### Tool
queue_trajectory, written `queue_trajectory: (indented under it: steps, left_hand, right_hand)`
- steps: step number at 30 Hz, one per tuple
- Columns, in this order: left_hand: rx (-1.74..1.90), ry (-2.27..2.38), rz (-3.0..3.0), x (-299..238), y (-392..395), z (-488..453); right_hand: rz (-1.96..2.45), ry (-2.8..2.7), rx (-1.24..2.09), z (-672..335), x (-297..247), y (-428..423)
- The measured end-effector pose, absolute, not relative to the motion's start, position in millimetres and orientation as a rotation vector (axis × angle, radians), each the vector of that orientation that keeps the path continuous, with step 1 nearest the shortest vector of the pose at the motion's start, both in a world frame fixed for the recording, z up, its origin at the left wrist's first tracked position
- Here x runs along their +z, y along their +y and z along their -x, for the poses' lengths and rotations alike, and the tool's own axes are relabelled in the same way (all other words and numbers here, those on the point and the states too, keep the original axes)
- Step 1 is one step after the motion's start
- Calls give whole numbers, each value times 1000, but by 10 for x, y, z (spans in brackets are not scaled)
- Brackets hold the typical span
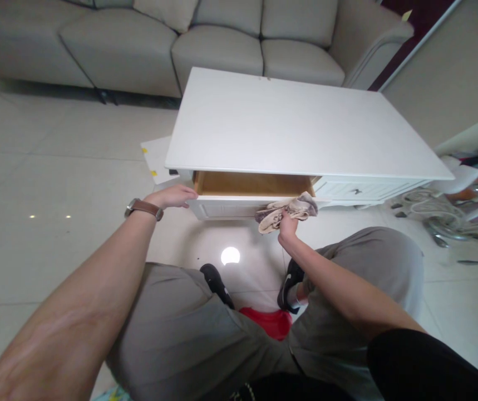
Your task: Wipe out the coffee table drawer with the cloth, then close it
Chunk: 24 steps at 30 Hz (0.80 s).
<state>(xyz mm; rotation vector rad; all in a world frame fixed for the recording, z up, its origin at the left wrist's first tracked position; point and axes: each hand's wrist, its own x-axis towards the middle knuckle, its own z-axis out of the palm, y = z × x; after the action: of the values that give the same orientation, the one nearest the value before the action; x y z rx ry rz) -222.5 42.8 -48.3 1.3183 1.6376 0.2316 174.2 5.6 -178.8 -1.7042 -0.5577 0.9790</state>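
A white coffee table stands in front of me with its left drawer pulled out, showing a bare wooden inside. My left hand, a brown watch on the wrist, rests on the drawer's front left corner with the fingers curled over the edge. My right hand is closed on a crumpled beige and grey cloth, held against the drawer's front rim near its right end. The fingertips are hidden behind the cloth.
A beige sofa runs along the back. A second drawer to the right is closed. Papers lie on the tiled floor left of the table. Cables and metal parts sit at the right. A red stool shows between my knees.
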Motion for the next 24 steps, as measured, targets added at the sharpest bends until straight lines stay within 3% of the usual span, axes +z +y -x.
queue_trajectory:
  steps: [4,18,24]
  left_hand:
    - [265,1636,-1304,-469,423,2219]
    - [245,1629,-1349,-411,441,2151]
    - [207,1658,-1394,-412,446,2155]
  right_hand:
    - [1728,-615,778,-1635,-1695,-11]
    - [1687,-850,852,-1261,-1654,-229]
    - [1720,-1542,662,-1016,-1540,-316]
